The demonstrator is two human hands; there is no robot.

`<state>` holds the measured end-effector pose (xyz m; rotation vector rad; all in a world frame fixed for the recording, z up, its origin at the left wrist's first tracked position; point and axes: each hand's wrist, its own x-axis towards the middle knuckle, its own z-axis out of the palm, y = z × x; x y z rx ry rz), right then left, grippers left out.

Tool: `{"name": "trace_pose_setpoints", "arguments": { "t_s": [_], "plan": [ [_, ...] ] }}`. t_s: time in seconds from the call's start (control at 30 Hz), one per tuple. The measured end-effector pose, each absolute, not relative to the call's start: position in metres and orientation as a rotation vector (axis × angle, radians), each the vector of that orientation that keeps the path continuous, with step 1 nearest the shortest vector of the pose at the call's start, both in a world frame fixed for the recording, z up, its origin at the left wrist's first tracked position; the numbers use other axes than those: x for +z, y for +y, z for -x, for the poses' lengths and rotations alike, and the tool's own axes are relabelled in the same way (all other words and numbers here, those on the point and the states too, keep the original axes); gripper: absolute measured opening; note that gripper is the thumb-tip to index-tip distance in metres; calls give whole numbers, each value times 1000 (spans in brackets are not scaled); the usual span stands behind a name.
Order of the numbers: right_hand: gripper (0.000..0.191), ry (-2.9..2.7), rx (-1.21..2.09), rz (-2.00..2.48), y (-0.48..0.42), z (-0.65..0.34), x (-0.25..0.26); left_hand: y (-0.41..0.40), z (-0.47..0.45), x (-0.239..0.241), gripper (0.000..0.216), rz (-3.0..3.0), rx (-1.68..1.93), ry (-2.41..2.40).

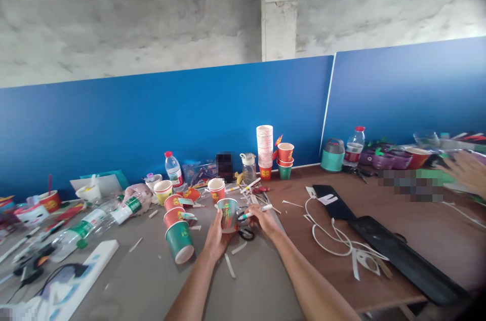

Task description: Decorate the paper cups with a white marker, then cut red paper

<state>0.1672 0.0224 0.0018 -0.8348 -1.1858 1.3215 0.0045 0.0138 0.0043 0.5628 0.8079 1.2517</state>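
Note:
My left hand (215,239) is wrapped round the side of a green paper cup (229,212) with red and gold marks on it. Pinched in my right hand (266,219) is a white marker (261,209), its green end pointing at the cup's right side. Scissors (246,233) with black handles lie on the table just under the marker, partly hidden. To the left, a green cup (179,242) lies tilted against a column of red paper cups (173,218). Behind the held cup stands a red paper cup (216,190).
A tall stack of paper cups (265,151) stands by the blue partition (170,118). Plastic bottles (85,227) and a white power strip (91,273) lie left. A white cable (317,237) and a long black case (402,257) lie right. Another person's hand (465,171) shows far right.

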Motion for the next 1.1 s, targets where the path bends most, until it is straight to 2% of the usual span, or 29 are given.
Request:
{"name": "trace_pose_setpoints", "arguments": {
  "t_s": [0.23, 0.57, 1.1],
  "plan": [
    [22, -1209, 1336, 815, 22, -166, 1, 11, -1, 6, 43, -578, 1241, 755],
    [23, -1209, 1352, 794, 18, -164, 5, 6, 1, 12, 24, -530, 1225, 739],
    [25, -1173, 1420, 706, 17, -159, 4, 8, 0, 13, 29, -485, 1209, 758]
  ]
}}
